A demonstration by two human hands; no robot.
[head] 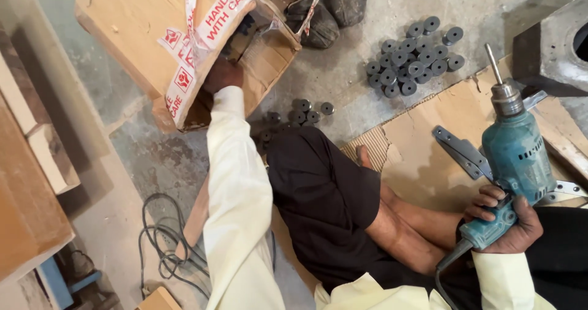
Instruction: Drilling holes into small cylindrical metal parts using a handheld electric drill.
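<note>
Teal drill (517, 157) sits gripped in the right hand (511, 221), bit up; left hand (222, 75), grip hidden, reaches into the cardboard box (131, 31), which may tip, spilling contents.

Box (141, 34) left, discs (413, 56) right.

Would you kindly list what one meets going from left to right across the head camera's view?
Coiled cable on the floor → cardboard box with the left hand reaching into it → small cluster of black discs → larger pile of black discs → metal hinge → teal electric drill gripped by the right hand.
</note>
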